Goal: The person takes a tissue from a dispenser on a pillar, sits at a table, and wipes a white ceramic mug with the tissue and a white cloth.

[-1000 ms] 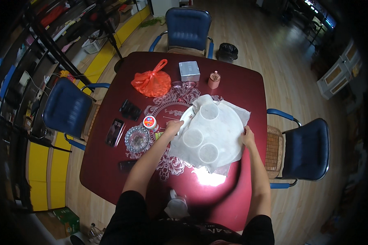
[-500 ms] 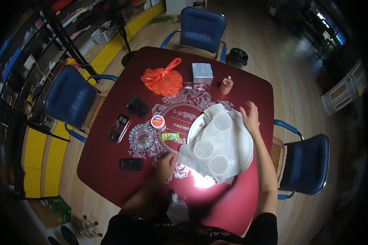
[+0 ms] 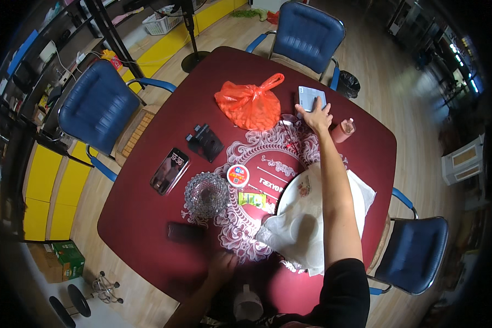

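My right hand [image 3: 315, 116] reaches far across the table, fingers spread over the near side of a small silver-grey box [image 3: 310, 97]. A firm grip on it does not show. Under that forearm lies a white cloth [image 3: 300, 240] draped over a large white dish with a floral pattern [image 3: 291, 192]; round shapes bulge beneath the cloth, and my arm hides part of both. Close to the near table edge, my left hand [image 3: 222, 267] rests in shadow, its fingers too dark to make out. Beside it stands a pale mug [image 3: 247, 304].
On the dark red table [image 3: 142, 240] are a red plastic bag [image 3: 251, 106], a pink bottle [image 3: 343, 130], glasses [image 3: 288, 117], a black holder [image 3: 205, 143], a phone [image 3: 170, 170], a glass ashtray [image 3: 206, 195], a round tub [image 3: 238, 176], a green packet [image 3: 252, 200] and a black case [image 3: 186, 232]. Blue chairs [image 3: 307, 35] surround it.
My right hand has moved from the dish's right edge to the silver-grey box. My left hand has drawn back from the cloth toward the near table edge. The view has shifted.
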`<state>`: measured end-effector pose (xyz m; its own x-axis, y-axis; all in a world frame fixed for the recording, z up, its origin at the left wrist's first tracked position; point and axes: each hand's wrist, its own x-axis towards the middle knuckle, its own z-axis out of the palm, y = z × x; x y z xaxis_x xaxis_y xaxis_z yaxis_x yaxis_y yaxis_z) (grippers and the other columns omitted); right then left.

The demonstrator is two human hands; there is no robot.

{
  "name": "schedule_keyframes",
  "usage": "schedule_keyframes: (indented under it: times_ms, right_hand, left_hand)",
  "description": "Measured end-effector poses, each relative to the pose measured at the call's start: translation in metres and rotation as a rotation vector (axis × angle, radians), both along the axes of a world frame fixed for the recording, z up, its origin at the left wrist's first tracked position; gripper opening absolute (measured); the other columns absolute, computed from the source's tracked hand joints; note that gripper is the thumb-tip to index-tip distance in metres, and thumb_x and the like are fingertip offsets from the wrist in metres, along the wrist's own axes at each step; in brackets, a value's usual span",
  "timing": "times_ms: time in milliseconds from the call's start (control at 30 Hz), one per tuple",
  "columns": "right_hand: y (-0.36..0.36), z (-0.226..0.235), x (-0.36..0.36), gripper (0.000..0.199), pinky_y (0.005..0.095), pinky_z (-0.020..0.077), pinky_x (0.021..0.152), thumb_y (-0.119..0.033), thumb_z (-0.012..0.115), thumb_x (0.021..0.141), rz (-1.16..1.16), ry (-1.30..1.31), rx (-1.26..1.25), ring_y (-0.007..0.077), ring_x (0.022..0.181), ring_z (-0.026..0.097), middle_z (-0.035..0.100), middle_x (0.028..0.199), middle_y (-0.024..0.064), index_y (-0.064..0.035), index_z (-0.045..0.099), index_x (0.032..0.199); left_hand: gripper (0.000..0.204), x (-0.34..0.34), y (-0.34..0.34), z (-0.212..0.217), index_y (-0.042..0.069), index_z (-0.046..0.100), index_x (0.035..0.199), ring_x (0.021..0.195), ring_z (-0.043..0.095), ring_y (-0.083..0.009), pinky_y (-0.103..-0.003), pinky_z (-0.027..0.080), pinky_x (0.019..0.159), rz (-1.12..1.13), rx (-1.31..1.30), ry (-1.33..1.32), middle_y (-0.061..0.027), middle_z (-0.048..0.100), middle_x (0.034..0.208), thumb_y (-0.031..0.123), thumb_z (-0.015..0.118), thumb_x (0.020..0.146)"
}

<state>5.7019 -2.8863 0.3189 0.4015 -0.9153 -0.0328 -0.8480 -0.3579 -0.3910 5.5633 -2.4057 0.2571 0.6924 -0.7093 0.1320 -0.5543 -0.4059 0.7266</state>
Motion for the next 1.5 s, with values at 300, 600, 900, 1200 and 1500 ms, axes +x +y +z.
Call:
schedule_keyframes:
  times_ms: [300, 600, 900, 1200, 1500]
  right_hand:
    - [-0.015, -0.003, -0.002, 0.097, 0.0446, 0.0311, 0.093, -0.039, 0.071, 0.051, -0.187, -0.563, -0.048, 0.041, 0.111, 0.034, 0.032, 0.118, 0.0307, -0.0016, 0.022, 0.125]
    - [0.108, 0.15, -0.158, 0.077, 0.0503, 0.0402, 0.087, -0.052, 0.047, 0.075, 0.479, -1.549, 1.318, 0.0379, 0.114, 0.039, 0.031, 0.13, 0.0205, -0.0048, 0.026, 0.131]
    - [0.271, 0.172, -0.298, 0.074, 0.0595, 0.0337, 0.087, -0.057, 0.037, 0.077, 0.465, -1.802, 1.78, 0.039, 0.122, 0.028, 0.024, 0.137, 0.0158, -0.014, 0.021, 0.135]
    - [0.326, 0.171, -0.38, 0.077, 0.0542, 0.0335, 0.09, -0.062, 0.035, 0.076, 0.527, -1.898, 1.853, 0.0383, 0.121, 0.029, 0.024, 0.137, 0.0154, -0.0137, 0.021, 0.135]
    - [0.369, 0.172, -0.471, 0.067, 0.0371, 0.0425, 0.086, -0.04, 0.052, 0.08, 0.346, -1.316, 1.371, 0.0218, 0.108, 0.047, 0.045, 0.121, 0.0124, -0.003, 0.028, 0.13]
  left_hand:
    - [0.01, 0.0, -0.004, 0.01, 0.004, 0.053, 0.071, 0.064, 0.049, -0.0292, -0.038, 0.041, 0.056, 0.012, -0.018, -0.022, -0.0121, 0.051, 0.068, 0.012, 0.054, 0.078]
    - [0.01, 0.002, -0.006, 0.011, 0.001, 0.054, 0.072, 0.065, 0.052, -0.0332, -0.039, 0.042, 0.056, 0.016, -0.154, -0.033, -0.016, 0.054, 0.069, 0.009, 0.055, 0.077]
    - [0.017, 0.005, -0.004, 0.014, 0.0, 0.057, 0.076, 0.051, 0.051, -0.0079, -0.023, 0.04, 0.046, -0.001, -0.334, 0.53, -0.0019, 0.057, 0.063, 0.014, 0.052, 0.085]
    - [0.017, -0.043, 0.003, 0.153, 0.002, 0.056, 0.089, 0.061, 0.049, -0.0038, -0.017, 0.04, 0.055, -0.147, -0.543, 0.83, -0.0016, 0.056, 0.075, 0.017, 0.049, 0.088]
    - [0.085, -0.124, 0.019, 0.224, 0.008, 0.005, 0.135, 0.117, 0.036, -0.0254, -0.044, 0.035, 0.093, -0.852, -0.448, 1.416, -0.0137, 0.023, 0.132, 0.034, 0.062, 0.077]
